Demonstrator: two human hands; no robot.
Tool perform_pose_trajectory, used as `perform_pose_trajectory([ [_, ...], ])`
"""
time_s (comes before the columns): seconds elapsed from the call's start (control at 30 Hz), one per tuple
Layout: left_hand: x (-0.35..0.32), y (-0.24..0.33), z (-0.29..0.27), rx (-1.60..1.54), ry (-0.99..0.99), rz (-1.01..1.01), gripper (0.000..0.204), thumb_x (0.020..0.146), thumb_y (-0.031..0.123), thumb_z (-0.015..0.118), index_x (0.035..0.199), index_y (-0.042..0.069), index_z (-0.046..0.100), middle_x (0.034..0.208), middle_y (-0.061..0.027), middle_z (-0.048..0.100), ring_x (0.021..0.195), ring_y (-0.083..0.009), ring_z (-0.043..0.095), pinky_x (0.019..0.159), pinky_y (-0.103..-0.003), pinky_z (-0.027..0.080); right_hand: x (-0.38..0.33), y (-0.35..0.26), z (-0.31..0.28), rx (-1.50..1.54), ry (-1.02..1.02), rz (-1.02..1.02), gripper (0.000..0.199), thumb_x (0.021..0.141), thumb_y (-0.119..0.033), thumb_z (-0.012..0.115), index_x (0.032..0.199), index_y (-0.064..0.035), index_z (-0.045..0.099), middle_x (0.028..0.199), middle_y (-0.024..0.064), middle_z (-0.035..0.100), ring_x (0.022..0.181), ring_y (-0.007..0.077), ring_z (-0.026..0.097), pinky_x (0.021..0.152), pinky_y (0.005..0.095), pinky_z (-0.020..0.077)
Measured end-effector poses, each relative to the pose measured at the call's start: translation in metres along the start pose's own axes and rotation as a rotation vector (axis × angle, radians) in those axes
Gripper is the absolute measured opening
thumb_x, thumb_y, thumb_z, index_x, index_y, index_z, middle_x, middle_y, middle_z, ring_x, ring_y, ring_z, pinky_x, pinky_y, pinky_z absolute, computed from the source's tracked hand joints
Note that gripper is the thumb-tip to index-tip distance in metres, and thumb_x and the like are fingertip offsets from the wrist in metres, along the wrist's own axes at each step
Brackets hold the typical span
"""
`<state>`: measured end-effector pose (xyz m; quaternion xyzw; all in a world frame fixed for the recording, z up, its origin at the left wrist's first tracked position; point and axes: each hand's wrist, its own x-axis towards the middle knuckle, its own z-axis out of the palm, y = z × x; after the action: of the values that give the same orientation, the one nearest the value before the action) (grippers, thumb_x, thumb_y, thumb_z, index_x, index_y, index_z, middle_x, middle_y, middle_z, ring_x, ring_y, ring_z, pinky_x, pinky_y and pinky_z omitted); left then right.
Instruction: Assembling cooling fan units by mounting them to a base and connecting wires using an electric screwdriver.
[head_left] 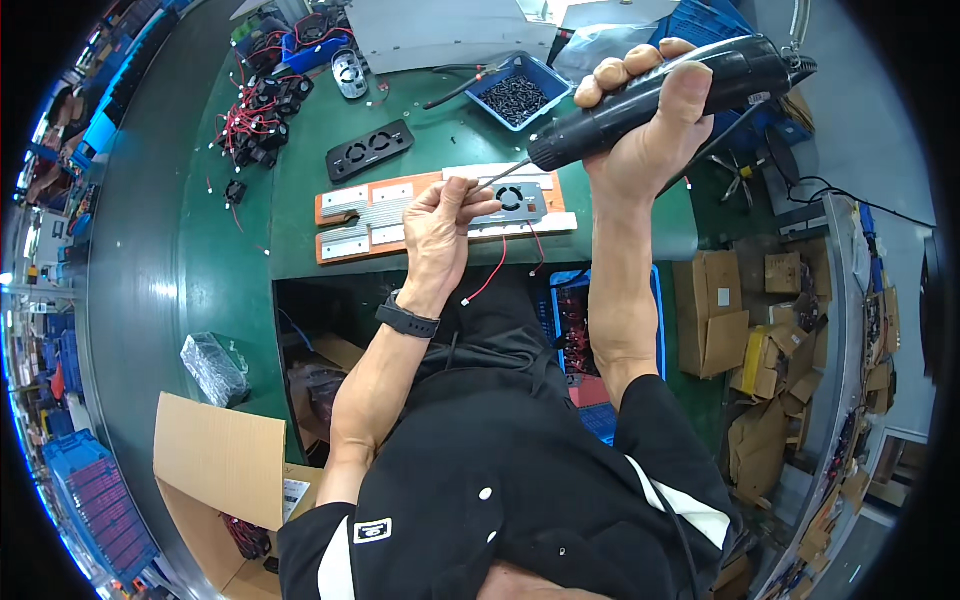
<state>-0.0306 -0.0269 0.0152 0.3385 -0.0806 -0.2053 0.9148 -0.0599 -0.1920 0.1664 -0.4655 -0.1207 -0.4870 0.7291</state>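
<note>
My right hand [650, 120] is wrapped around a black electric screwdriver [610, 115], its thin bit slanting down to the left. At the bit's tip, my left hand [438, 225] pinches thumb and forefinger together; whatever is between them is too small to make out. Just right of those fingers lies a grey plate with a round fan opening [525, 203], partly hidden by my left hand. It rests on an orange and white fixture [385, 215] on the bench. Red wires [495, 272] hang from the plate over the bench's near edge.
A blue tray of black screws [515, 95] stands behind the fixture. A black two-fan cover [370, 150] lies at its back left, near a pile of small fans with red wires [260, 120]. An open cardboard box [220, 460] stands at lower left, a blue crate [657, 310] below the bench.
</note>
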Motion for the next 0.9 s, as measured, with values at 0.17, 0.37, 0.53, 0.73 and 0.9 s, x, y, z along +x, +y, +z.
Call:
perform_pose_trajectory([
  [0.17,-0.001,-0.001,-0.003,-0.136,-0.042,-0.135,0.03,0.098,0.029,0.071,0.103,-0.001,0.072,0.097,-0.0178,0.077,0.084,-0.0233,0.077,0.079,-0.029,0.062,-0.005,0.001,-0.003,-0.01,0.021,0.031,0.06,0.089,-0.056,0.078,0.117,-0.0088,0.055,0.09,0.0039,0.061,0.076,0.0175,0.065,0.06,0.0333,0.0606],
  [0.37,-0.002,-0.006,-0.006,-0.177,-0.014,-0.155,0.031,0.098,0.03,0.071,0.102,0.0,0.072,0.099,-0.0192,0.077,0.084,-0.0222,0.077,0.082,-0.028,0.062,0.0,-0.002,-0.003,-0.006,0.029,-0.011,0.06,0.09,-0.058,0.075,0.118,-0.0094,0.054,0.088,0.0038,0.062,0.074,0.0173,0.065,0.058,0.0341,0.0602],
  [0.53,-0.002,-0.005,-0.006,-0.197,-0.063,-0.143,0.032,0.1,0.03,0.069,0.104,-0.002,0.072,0.097,-0.0196,0.077,0.083,-0.0218,0.077,0.08,-0.03,0.062,0.003,0.001,-0.002,0.159,-0.002,-0.027,0.044,0.09,-0.037,0.082,0.112,-0.0075,0.058,0.085,0.0044,0.063,0.072,0.0179,0.067,0.055,0.0355,0.0615],
  [0.73,-0.003,-0.008,-0.003,-0.072,-0.059,-0.03,0.03,0.101,0.027,0.067,0.106,-0.002,0.072,0.096,-0.0197,0.077,0.083,-0.0244,0.078,0.079,-0.032,0.063,-0.001,0.001,0.0,-0.053,0.079,0.001,0.052,0.091,-0.052,0.078,0.114,-0.0101,0.056,0.09,0.0037,0.062,0.075,0.0166,0.064,0.06,0.0331,0.0593],
  [0.9,-0.002,-0.006,0.006,0.183,-0.061,0.084,0.036,0.101,0.028,0.069,0.118,-0.004,0.07,0.109,-0.02,0.075,0.097,-0.0284,0.076,0.09,-0.035,0.059,0.001,0.005,-0.009,-0.036,0.147,-0.004,0.048,0.092,-0.046,0.079,0.112,-0.009,0.057,0.087,0.0043,0.062,0.073,0.0166,0.064,0.058,0.0336,0.0591],
])
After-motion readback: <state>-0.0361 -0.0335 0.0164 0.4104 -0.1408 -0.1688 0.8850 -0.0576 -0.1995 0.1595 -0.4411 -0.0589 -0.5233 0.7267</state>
